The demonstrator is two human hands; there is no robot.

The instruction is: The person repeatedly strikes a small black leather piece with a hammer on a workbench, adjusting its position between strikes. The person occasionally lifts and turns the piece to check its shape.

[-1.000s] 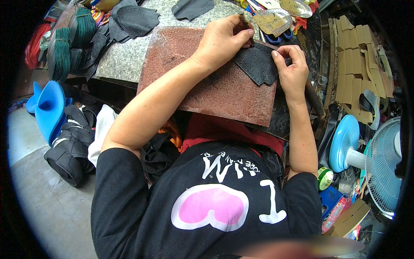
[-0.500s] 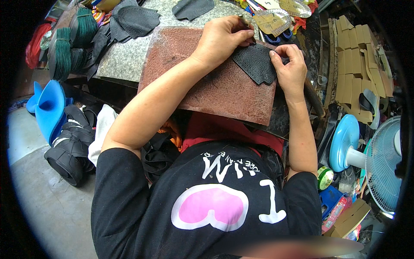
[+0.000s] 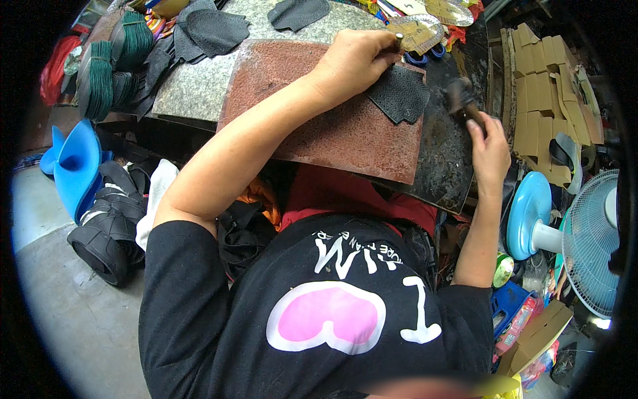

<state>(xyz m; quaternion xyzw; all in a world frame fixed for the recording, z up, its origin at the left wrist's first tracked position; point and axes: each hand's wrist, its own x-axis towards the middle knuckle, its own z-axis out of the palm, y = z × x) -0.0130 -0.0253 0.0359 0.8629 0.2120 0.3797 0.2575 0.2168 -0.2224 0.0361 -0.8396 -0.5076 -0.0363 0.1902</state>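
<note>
My left hand (image 3: 353, 65) is closed around a short upright punch (image 3: 399, 41), whose metal-coloured top end shows above the fingers. Its lower tip is hidden behind the hand, at the far edge of a black grained leather piece (image 3: 403, 96). That piece lies flat on a reddish-brown rough board (image 3: 299, 143). To the right of the board, my right hand (image 3: 490, 149) grips the wooden handle of a hammer (image 3: 460, 96). The hammer's dark head is raised and smeared by motion.
More black leather pieces (image 3: 211, 32) lie on the speckled stone slab (image 3: 186, 93) at the far left, near green cord spools (image 3: 96, 80). Shiny templates (image 3: 419, 34) lie beyond the board. A blue fan (image 3: 591, 243) and cardboard boxes (image 3: 541, 86) stand on the right.
My right hand has let go of the leather's right edge, moved right and picked up the hammer. My left hand has shifted slightly right with the punch, now held more upright.
</note>
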